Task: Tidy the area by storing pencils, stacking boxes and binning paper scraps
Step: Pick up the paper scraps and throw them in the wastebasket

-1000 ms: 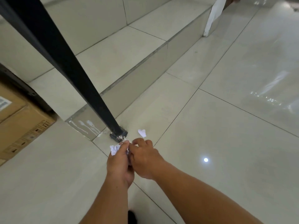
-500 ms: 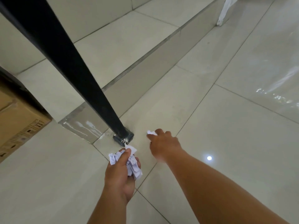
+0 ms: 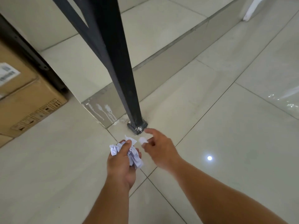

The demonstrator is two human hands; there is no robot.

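Low over the tiled floor, the left hand curls its fingers round a wad of paper scraps, loose ends poking out. Just beyond, the right hand pinches one small scrap, forefinger straight. I judge the overfull wad may shed pieces when that scrap is tucked in. Beyond stands a black leg; a cardboard box sits far left.
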